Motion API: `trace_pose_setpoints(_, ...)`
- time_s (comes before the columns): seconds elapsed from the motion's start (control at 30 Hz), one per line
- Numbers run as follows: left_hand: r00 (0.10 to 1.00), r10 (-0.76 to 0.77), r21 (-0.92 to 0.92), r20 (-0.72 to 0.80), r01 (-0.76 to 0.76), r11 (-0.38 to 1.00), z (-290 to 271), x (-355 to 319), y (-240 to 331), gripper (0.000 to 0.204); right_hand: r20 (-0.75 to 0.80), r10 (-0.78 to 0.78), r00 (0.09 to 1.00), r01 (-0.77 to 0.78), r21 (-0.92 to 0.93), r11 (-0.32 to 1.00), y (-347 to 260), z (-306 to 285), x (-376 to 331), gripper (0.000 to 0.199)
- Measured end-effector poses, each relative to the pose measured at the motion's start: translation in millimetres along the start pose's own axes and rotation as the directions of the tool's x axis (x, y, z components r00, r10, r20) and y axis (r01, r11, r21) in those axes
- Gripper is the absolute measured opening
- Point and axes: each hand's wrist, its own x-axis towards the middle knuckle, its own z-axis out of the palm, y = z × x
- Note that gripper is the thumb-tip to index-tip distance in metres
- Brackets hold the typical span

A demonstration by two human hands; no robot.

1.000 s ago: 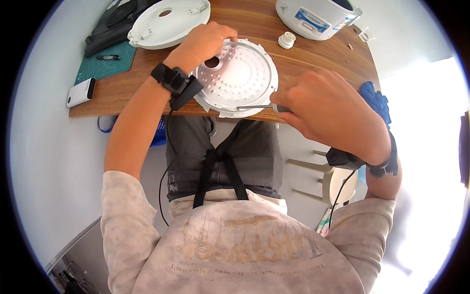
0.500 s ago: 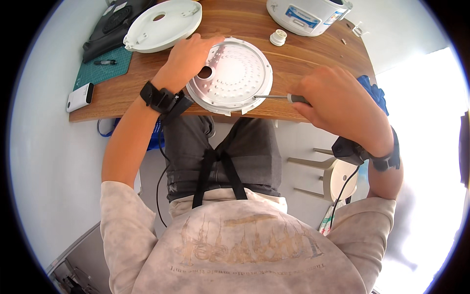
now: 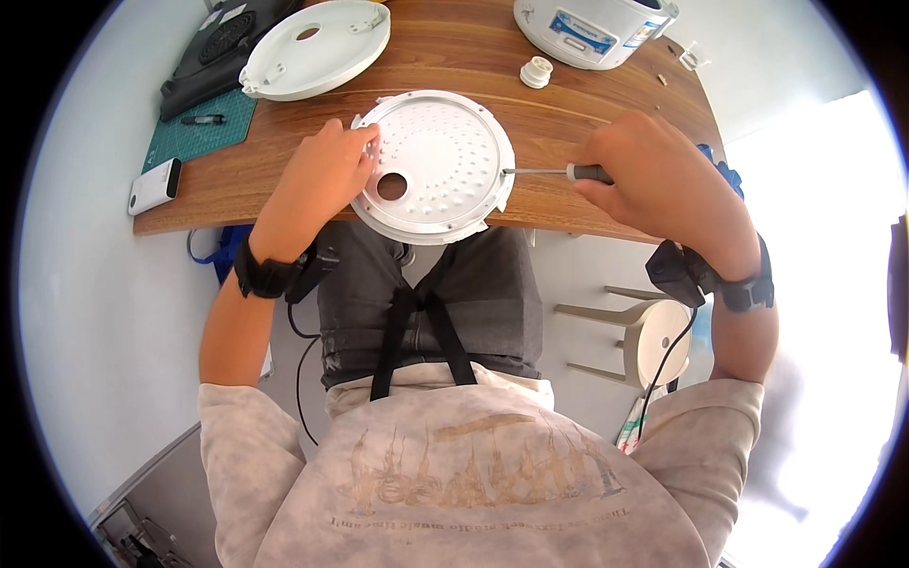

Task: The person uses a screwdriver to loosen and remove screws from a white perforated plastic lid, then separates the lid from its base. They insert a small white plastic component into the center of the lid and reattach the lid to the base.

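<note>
Here, work in hand: we steady a round dimpled metal plate with the left hand and work at its right rim with a screwdriver
Left hand: fingers curled over the plate's left edge, gripping it
Right hand: the right hand is closed around the screwdriver handle, tip touching the plate's rim
Plate: it lies at the near edge of the tabletop, its lower part overhanging toward our lap
Progress: we judge the white lid shell is already off and set aside; the plate's rim fastenings look unfinished, though we cannot tell how many remain
Edges: the overhanging plate could tip off if the left hand lets go
Room: bare wood lies right of the plate; the white cooker body and a small white cap stand farther back, the green mat and a phone to the left
</note>
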Motion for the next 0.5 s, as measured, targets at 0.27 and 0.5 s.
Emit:
trace_pose_setpoints(0.27, 0.999, -0.011, -0.049, 0.051, 0.014, 0.999, -5.2, -41.3, 19.5, 0.031, -0.090, -0.031, 0.995, 0.026, -0.056, 0.998, 9.1, 11.0, 7.6, 0.020)
trace_pose_setpoints(0.5, 0.997, 0.066, -0.116, 0.039, -0.061, 0.991, -3.7, -79.9, 48.0, 0.028, -0.021, 0.040, 0.999, -0.040, 0.026, 0.999, 15.2, 7.2, 19.0, 0.021)
